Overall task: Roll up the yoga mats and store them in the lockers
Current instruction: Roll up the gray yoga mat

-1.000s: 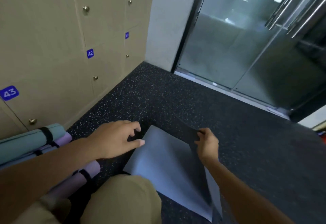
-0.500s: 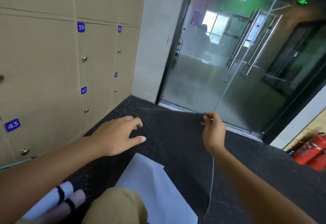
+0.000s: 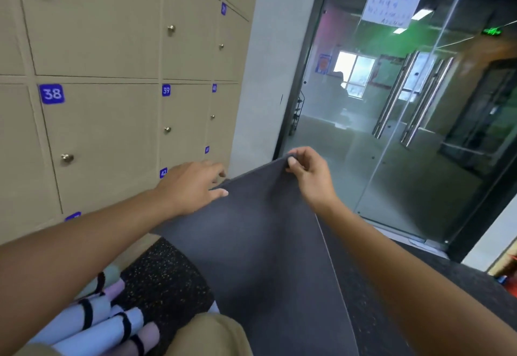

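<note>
A dark grey yoga mat (image 3: pixel 265 243) hangs lifted in front of me, its top edge raised to chest height. My right hand (image 3: pixel 310 176) pinches the mat's upper right corner between thumb and fingers. My left hand (image 3: pixel 193 185) is at the mat's upper left edge with the thumb on the mat; its fingertips are hidden, so the hold is unclear. Several rolled mats (image 3: pixel 106 319) in pale blue, lilac and green, bound with black straps, lie on the floor at lower left. Beige numbered lockers (image 3: pixel 106 137) fill the left wall, all doors closed.
A glass door with steel handles (image 3: pixel 405 98) stands ahead on the right. A grey wall pillar (image 3: pixel 265 75) separates it from the lockers. The floor is black speckled rubber (image 3: pixel 167 280). My knee in khaki trousers (image 3: pixel 209 336) shows at the bottom.
The mat has been lifted from the floor to chest height by my right hand. My left hand has risen to its top edge. My view has tilted upward.
</note>
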Motion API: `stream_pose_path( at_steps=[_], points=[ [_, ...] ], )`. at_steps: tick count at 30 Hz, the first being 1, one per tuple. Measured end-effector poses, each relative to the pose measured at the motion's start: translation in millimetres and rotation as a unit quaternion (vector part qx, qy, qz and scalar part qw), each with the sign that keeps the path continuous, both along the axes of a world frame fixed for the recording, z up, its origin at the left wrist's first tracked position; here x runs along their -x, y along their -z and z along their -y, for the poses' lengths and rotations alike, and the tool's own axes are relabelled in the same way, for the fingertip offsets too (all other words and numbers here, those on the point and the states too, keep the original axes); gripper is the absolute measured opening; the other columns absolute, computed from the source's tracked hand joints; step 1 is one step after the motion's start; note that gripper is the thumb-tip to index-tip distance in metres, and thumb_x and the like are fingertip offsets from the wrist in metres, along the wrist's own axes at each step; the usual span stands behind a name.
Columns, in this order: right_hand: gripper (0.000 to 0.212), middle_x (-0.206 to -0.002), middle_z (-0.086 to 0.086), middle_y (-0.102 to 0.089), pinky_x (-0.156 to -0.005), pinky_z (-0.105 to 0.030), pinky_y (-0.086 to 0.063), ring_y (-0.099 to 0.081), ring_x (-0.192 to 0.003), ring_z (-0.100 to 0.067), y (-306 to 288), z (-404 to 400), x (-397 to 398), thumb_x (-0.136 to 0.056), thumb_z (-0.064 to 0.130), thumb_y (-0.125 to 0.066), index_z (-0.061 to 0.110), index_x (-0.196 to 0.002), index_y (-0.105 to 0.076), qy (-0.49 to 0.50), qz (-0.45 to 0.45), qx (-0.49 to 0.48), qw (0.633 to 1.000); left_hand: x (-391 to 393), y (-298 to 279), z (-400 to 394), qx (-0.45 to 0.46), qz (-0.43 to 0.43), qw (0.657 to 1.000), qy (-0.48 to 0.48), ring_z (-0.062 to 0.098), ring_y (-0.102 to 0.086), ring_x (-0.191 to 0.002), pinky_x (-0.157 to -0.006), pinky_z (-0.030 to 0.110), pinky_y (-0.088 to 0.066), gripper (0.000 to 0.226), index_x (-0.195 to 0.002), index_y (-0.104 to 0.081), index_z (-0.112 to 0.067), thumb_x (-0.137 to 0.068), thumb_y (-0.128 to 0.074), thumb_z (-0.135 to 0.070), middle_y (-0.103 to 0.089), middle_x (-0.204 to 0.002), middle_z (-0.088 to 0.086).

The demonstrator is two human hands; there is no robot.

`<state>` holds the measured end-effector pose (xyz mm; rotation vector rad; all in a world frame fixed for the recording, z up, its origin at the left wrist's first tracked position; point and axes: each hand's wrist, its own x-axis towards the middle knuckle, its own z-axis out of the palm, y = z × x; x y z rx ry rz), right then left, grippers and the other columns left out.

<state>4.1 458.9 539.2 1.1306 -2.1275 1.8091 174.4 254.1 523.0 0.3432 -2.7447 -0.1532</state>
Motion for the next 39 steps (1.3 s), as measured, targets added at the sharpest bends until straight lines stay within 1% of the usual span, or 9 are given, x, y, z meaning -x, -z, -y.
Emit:
stream_pose_path(
  at_steps=[3,6,10,19,24,28,33,36,39],
  points=[
    [0.019,-0.094,-0.003,-0.066,-0.092,-0.036,-0.055,-0.062,-0.089,-0.014,-14.7,19.0,-7.5,-0.103,-0.003,-0.051,0.012,-0.099,-0.062,-0.031,0.005,0.017,0.999,-4.8,-2.7,11.9,-0.021,-0.048,0.999,0.004,0.022,-0.065,-0.090,-0.071,0.034,-0.047,0.011,-0.095,-0.065,-0.024,-0.097,-0.064,-0.035,-0.068,-0.089,-0.010],
    [0.014,-0.107,0.000,-0.066,-0.100,-0.039,-0.054,-0.064,-0.098,-0.012,-16.9,35.3,-11.5,-0.102,0.005,-0.057,0.014,-0.112,-0.061,-0.019,0.028,0.019,0.999,-10.6,-9.0,23.2,-0.091,-0.093,0.991,-0.026,0.016,-0.064,-0.079,-0.066,0.030,-0.043,0.013,-0.081,-0.065,-0.026,-0.093,-0.069,-0.028,-0.066,-0.077,-0.013],
    [0.058,-0.144,0.005,-0.050,-0.105,-0.031,-0.045,-0.053,-0.125,-0.012,-9.7,49.3,-31.6,-0.093,0.016,-0.073,0.024,-0.143,-0.045,0.032,0.028,-0.027,0.999,-12.5,-12.3,32.7,-0.149,-0.117,0.979,-0.076,0.016,-0.066,-0.071,-0.064,0.029,-0.049,0.018,-0.073,-0.068,-0.019,-0.090,-0.070,-0.020,-0.069,-0.070,-0.006],
    [0.070,-0.131,0.008,-0.058,-0.095,-0.040,-0.056,-0.063,-0.111,-0.014,47.2,81.7,-117.1,-0.082,0.049,-0.081,0.019,-0.139,-0.052,-0.131,0.127,-0.189,0.965,-14.6,-8.9,30.0,-0.266,-0.197,0.933,-0.141,0.007,-0.066,-0.050,-0.053,0.018,-0.042,0.024,-0.067,-0.067,-0.013,-0.091,-0.067,-0.014,-0.067,-0.051,0.000],
    [0.031,-0.108,-0.006,-0.073,-0.075,-0.031,-0.060,-0.071,-0.090,-0.015,61.9,97.2,-129.5,-0.089,0.026,-0.079,0.009,-0.113,-0.070,-0.136,0.178,-0.155,0.962,-22.5,3.7,37.2,-0.277,-0.225,0.920,-0.160,0.005,-0.065,-0.046,-0.042,0.009,-0.040,0.024,-0.071,-0.067,-0.006,-0.093,-0.067,-0.014,-0.067,-0.053,0.001],
    [0.010,-0.087,0.002,-0.070,-0.063,-0.003,-0.041,-0.058,-0.068,0.003,65.1,99.4,-130.3,-0.096,0.013,-0.067,0.009,-0.099,-0.076,-0.054,0.064,-0.179,0.980,-32.6,16.2,54.0,-0.284,-0.240,0.912,-0.170,0.013,-0.070,-0.060,-0.070,0.031,-0.058,0.020,-0.074,-0.068,-0.015,-0.085,-0.079,-0.028,-0.070,-0.058,-0.003],
    [0.016,-0.088,0.007,-0.069,-0.070,-0.008,-0.042,-0.059,-0.074,0.001,76.8,106.6,-138.4,-0.099,0.009,-0.059,0.011,-0.103,-0.075,-0.043,0.054,-0.177,0.982,-51.6,29.9,73.7,-0.188,-0.229,0.941,-0.162,0.021,-0.058,-0.102,-0.088,0.042,-0.051,0.052,-0.112,-0.062,-0.021,-0.074,-0.088,-0.046,-0.060,-0.111,0.001],
    [0.020,-0.086,0.010,-0.068,-0.077,-0.016,-0.045,-0.062,-0.082,-0.007,87.7,111.4,-147.4,-0.098,0.006,-0.058,0.016,-0.098,-0.075,-0.050,0.040,-0.185,0.981,-70.7,35.1,92.2,-0.112,-0.139,0.978,-0.110,0.024,-0.056,-0.110,-0.094,0.042,-0.046,0.050,-0.108,-0.070,-0.028,-0.074,-0.074,-0.064,-0.063,-0.112,-0.001],
    [0.022,-0.091,0.007,-0.070,-0.078,-0.009,-0.045,-0.064,-0.088,-0.009,92.4,116.3,-153.7,-0.099,0.003,-0.055,0.014,-0.100,-0.074,-0.056,0.037,-0.194,0.979,-87.5,41.1,110.1,-0.047,-0.028,0.998,-0.031,0.021,-0.058,-0.111,-0.099,0.039,-0.038,0.060,-0.110,-0.069,-0.028,-0.075,-0.056,-0.075,-0.067,-0.113,-0.007]
  ],
)
